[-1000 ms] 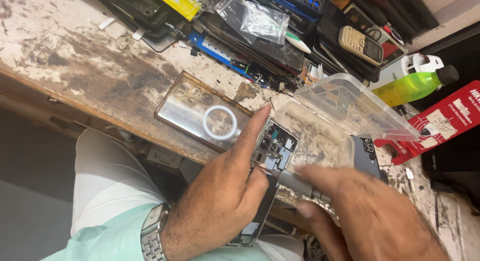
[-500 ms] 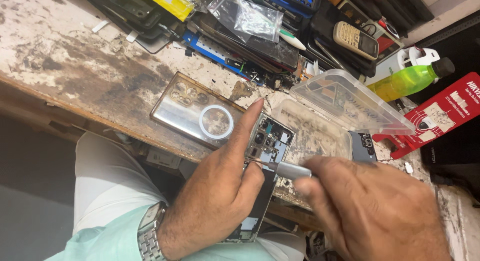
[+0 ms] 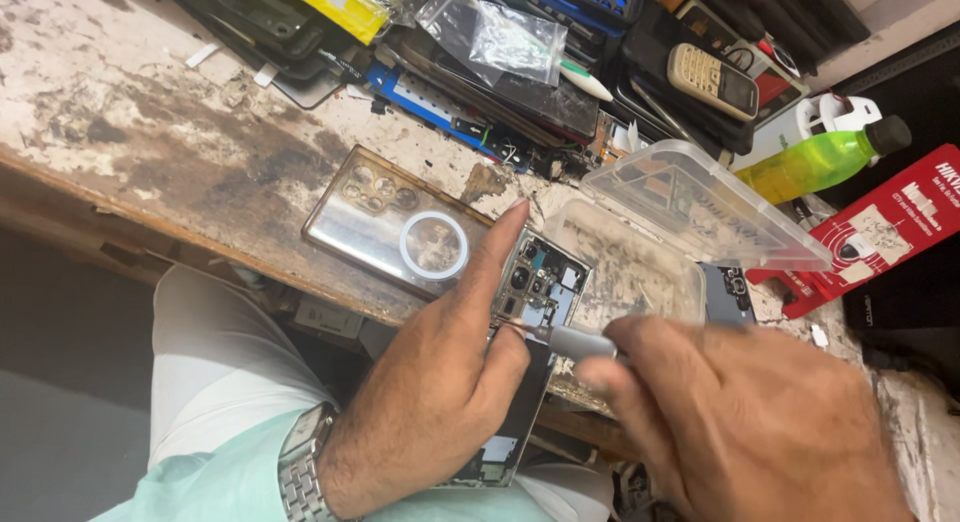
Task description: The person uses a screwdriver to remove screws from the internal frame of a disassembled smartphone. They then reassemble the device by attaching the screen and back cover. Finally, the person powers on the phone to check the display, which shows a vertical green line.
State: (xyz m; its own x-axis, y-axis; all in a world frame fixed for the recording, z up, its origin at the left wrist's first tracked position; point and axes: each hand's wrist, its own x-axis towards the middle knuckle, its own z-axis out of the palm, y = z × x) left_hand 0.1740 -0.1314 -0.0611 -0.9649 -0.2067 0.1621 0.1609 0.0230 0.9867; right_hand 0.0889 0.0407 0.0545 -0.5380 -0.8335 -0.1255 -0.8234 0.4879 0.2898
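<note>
My left hand grips an opened smartphone with its back off, index finger stretched along its upper left edge near the camera modules. My right hand holds a small grey-handled screwdriver, its thin tip resting on the phone's exposed board just below the cameras. The phone tilts over the front edge of the worn workbench. A clear phone case with a white ring lies flat on the bench just left of the phone.
A clear plastic box with its lid open sits right behind the phone. Behind it are phone parts, a keypad phone, a plastic bag, a green bottle and a red packet.
The view has shifted slightly. My right hand has brought the screwdriver tip leftward onto the phone's board. My left hand keeps the same grip.
</note>
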